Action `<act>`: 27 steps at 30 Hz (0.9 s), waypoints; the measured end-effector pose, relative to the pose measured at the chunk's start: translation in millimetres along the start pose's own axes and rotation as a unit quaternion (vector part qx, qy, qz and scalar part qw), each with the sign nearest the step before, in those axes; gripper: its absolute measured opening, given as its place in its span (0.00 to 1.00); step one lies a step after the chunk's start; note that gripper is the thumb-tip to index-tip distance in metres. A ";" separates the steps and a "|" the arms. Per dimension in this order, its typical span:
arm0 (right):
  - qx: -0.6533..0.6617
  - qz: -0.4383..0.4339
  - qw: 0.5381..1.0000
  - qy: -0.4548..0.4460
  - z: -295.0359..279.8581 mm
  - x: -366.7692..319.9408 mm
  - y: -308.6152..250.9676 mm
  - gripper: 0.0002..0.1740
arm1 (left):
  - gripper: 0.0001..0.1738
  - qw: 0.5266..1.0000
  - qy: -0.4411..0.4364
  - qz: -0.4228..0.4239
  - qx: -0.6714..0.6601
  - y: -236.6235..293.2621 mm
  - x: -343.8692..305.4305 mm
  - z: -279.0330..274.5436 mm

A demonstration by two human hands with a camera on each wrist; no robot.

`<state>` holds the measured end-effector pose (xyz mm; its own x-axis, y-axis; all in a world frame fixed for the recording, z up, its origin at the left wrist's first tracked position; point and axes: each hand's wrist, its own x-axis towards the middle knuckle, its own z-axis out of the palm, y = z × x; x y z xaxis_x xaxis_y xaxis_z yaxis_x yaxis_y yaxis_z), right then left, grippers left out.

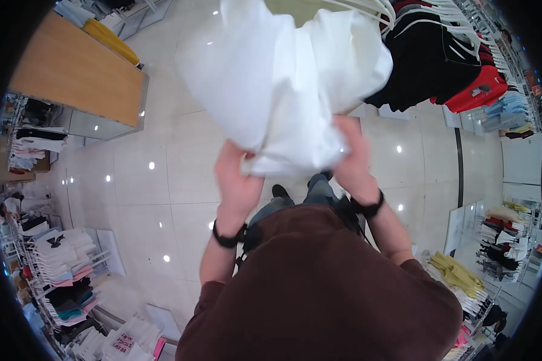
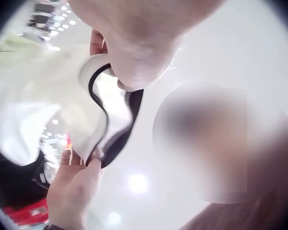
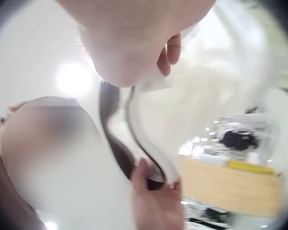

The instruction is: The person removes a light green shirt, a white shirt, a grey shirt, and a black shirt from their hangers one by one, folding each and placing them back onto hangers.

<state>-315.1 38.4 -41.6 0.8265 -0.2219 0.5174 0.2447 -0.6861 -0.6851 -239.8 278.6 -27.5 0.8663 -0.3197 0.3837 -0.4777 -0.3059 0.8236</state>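
A white garment [image 1: 301, 90] hangs stretched between both hands in the head view, its far part blurred. The left hand [image 1: 238, 174] pinches one end of its near edge, and the right hand [image 1: 355, 162] grips the other end. In the left wrist view the garment's opening [image 2: 117, 103] shows a dark band along its rim, with the left hand [image 2: 139, 43] at the top and the right hand [image 2: 74, 191] at the bottom, thumb on the band. The right wrist view has the same opening, held by the left hand [image 3: 156, 206] below and the right hand [image 3: 129, 43] above.
Black clothes [image 1: 427, 60] and a red garment [image 1: 479, 90] hang on a rack at the upper right. A wooden-topped counter [image 1: 78, 69] stands at the upper left, a yellow item [image 1: 111, 41] beside it. More racks with white shirts [image 1: 63, 253] line the left side; others stand lower right.
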 end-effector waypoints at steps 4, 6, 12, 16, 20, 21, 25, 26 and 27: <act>-0.277 0.136 0.755 -0.578 40.3 -112.8 140.0 0.17 | 0.19 0.844 -0.425 -0.172 0.279 -186.4 -92.5 46.0; -0.271 0.213 0.752 -0.562 35.4 -117.0 131.8 0.17 | 0.17 0.841 -0.443 -0.201 0.236 -197.1 -104.4 44.7; -0.230 0.221 0.853 -0.413 47.5 -58.4 149.1 0.17 | 0.15 0.930 -0.214 -0.254 0.161 -227.4 -52.9 68.3; -0.126 0.171 0.956 -0.204 -7.3 31.8 79.9 0.14 | 0.09 0.983 -0.081 -0.154 0.064 -98.1 37.7 0.9; 0.056 0.072 0.994 0.057 -47.5 65.1 -18.0 0.17 | 0.11 0.997 0.036 -0.037 0.054 3.7 43.0 -41.7; 0.099 0.018 0.987 0.125 -32.4 56.3 -14.4 0.20 | 0.14 0.992 0.107 -0.025 -0.061 6.2 33.6 -33.5; -0.185 0.088 0.947 -0.247 25.3 2.9 42.5 0.22 | 0.25 0.984 -0.034 -0.053 0.164 -87.1 -7.5 5.2; -0.255 0.141 0.859 -0.422 38.9 -26.4 76.4 0.20 | 0.24 0.945 -0.180 -0.129 0.239 -123.1 -32.2 7.2; -0.317 0.183 0.733 -0.573 47.3 -51.8 116.9 0.18 | 0.24 0.877 -0.316 -0.196 0.304 -153.5 -51.2 7.7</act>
<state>-305.3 2.4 -172.7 0.7493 0.0067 -0.6622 -0.0842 -0.9909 -0.1053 -211.9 335.0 -176.8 0.8198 -0.4570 -0.3451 -0.3171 -0.8640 0.3910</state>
